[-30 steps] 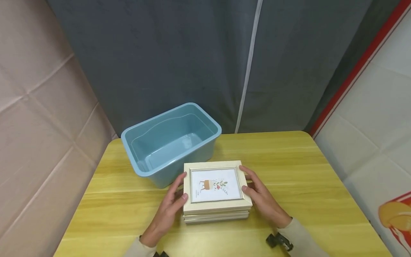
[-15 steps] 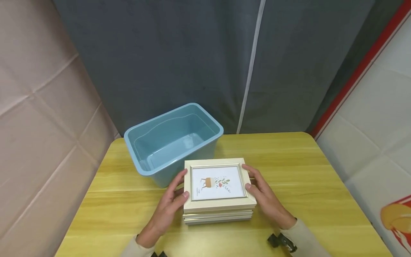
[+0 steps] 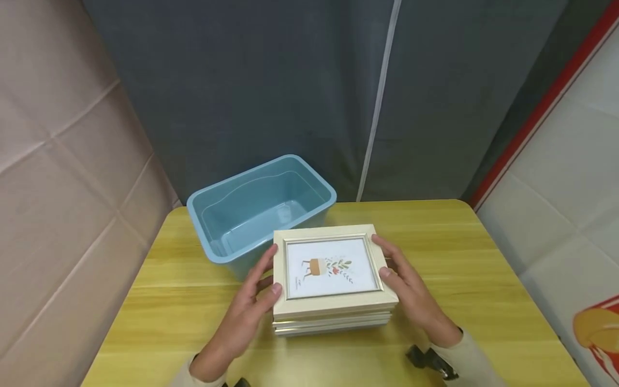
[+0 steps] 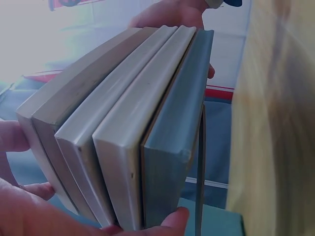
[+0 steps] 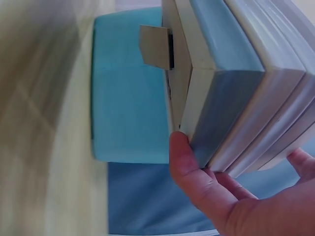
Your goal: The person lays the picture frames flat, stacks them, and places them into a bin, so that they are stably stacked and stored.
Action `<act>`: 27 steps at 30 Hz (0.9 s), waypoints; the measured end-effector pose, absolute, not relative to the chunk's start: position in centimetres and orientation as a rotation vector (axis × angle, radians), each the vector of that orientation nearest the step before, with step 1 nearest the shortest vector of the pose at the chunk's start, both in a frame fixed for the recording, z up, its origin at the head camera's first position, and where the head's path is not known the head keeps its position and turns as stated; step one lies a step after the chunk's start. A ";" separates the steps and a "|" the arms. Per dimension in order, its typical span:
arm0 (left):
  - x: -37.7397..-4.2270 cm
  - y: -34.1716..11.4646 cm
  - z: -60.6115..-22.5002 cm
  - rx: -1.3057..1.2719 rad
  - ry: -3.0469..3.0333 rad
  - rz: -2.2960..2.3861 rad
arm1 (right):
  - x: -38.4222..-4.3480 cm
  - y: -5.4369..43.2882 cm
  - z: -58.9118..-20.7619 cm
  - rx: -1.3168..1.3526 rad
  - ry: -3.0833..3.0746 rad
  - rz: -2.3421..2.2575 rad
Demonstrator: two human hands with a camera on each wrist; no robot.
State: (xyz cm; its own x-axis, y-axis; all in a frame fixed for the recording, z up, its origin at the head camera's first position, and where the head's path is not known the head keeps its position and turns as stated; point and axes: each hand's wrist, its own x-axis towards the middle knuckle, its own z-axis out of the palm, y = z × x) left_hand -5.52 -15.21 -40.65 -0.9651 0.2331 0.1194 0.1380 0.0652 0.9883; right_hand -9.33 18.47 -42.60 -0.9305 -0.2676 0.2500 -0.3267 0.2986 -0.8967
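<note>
A stack of several picture frames (image 3: 333,309) is held up off the table between both hands. The uppermost one is cream, with a print of a potted plant turned sideways. My left hand (image 3: 242,314) grips the stack's left side, thumb near the top and fingers reaching low. On the opposite side, my right hand (image 3: 413,295) holds it the same way, a finger under the bottom edge in the right wrist view. The lowest frame (image 4: 172,142) looks bluish in the left wrist view. From its back juts a brown stand flap (image 5: 155,46), seen in the right wrist view.
A blue plastic tub (image 3: 261,247) with nothing in it stands behind and left of the stack on the yellow wood-grain table (image 3: 459,258). A dark grey curtain (image 3: 242,80) hangs behind the table, with pale walls (image 3: 63,215) at the sides.
The stack has risen toward the camera and looks larger, with both hands moving up along with it. The tub stays in place.
</note>
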 end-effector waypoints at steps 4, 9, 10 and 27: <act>-5.4 -15.3 -39.4 0.421 2.288 2.034 | -9.4 18.5 -41.3 0.611 -2.452 1.739; -5.3 -15.3 -37.8 0.443 2.352 2.009 | -9.7 18.4 -39.7 0.610 -2.468 1.707; -5.3 -15.3 -37.5 0.446 2.360 2.006 | -9.8 18.4 -39.4 0.607 -2.477 1.700; -6.2 -16.3 -33.3 0.439 2.419 2.047 | -12.8 16.9 -34.6 0.654 -2.432 1.807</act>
State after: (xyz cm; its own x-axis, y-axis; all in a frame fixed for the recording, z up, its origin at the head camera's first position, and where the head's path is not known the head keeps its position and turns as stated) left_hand -6.19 -16.27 -33.31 -0.9607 0.1707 0.2187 0.2439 0.1441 0.9590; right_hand -12.76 16.86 -34.55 -0.9101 -0.3065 0.2789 -0.3555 0.2316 -0.9055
